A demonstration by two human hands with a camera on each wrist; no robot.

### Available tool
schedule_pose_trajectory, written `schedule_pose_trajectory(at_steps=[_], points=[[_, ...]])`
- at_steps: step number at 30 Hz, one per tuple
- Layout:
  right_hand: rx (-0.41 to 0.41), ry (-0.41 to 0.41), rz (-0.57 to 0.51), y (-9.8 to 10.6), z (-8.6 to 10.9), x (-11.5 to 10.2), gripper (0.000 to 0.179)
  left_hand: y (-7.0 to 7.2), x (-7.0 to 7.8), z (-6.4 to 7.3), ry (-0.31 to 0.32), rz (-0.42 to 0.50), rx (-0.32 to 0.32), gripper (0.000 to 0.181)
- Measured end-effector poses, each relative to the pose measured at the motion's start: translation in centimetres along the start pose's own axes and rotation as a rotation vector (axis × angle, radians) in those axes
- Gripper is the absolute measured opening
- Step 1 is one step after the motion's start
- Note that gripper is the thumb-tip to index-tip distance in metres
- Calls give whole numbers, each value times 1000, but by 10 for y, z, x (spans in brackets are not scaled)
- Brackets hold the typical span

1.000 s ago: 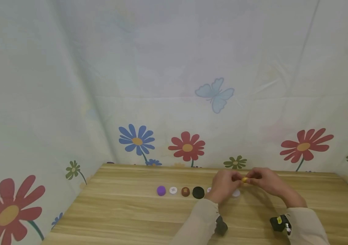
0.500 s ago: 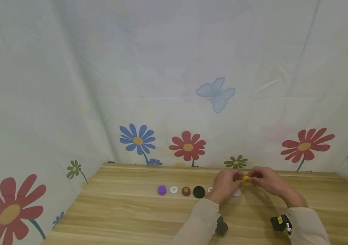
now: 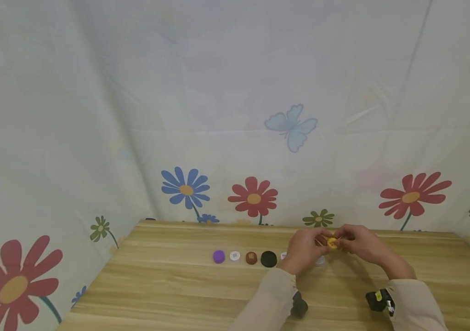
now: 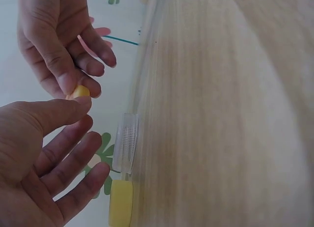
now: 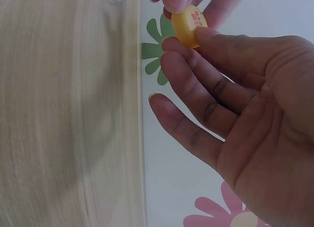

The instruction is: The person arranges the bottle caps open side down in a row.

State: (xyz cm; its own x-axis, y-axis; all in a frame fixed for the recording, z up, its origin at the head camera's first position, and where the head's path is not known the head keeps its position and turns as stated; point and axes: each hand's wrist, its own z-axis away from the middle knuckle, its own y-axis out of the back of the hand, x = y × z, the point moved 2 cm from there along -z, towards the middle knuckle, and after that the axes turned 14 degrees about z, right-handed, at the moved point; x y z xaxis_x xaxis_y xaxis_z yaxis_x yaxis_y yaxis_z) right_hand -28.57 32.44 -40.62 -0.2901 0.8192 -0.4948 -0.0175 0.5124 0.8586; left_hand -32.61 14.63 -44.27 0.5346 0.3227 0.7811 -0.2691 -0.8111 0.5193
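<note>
A small orange-yellow bottle cap [image 3: 332, 243] is held above the table between both hands. Red print shows on the face of the bottle cap [image 5: 190, 25] in the right wrist view. My left hand [image 3: 304, 250] pinches it from the left with thumb and finger. From the other side my right hand [image 3: 360, 243] pinches it too, its other fingers spread loosely in the right wrist view. Below the hands, a clear ribbed cap [image 4: 126, 143] and a yellow cap [image 4: 121, 203] stand on the table. The left hand hides that yellow one from the head view.
Leftward along the wooden table [image 3: 168, 285] runs a row of caps: black [image 3: 268, 259], brown [image 3: 251, 258], white [image 3: 235, 256] and purple [image 3: 218, 256]. Another white cap [image 3: 283, 255] is partly behind the left hand. A flowered curtain [image 3: 218, 115] hangs behind the table.
The orange-yellow cap has been turned between the fingers, from edge-on to its round face towards the head camera. Both hands stay in nearly the same place.
</note>
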Motion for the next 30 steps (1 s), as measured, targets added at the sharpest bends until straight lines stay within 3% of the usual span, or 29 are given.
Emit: schedule_pose_trajectory(at_steps=[10, 16, 30], points=[[-11, 31, 11, -1, -1, 3, 19, 0, 1, 0, 2, -3, 7, 23], [-8, 4, 61, -3, -3, 3, 19, 0, 2, 1, 24, -13, 4, 24], [-13, 24, 76, -6, -4, 4, 15, -3, -2, -1, -5, -92, -15, 24]])
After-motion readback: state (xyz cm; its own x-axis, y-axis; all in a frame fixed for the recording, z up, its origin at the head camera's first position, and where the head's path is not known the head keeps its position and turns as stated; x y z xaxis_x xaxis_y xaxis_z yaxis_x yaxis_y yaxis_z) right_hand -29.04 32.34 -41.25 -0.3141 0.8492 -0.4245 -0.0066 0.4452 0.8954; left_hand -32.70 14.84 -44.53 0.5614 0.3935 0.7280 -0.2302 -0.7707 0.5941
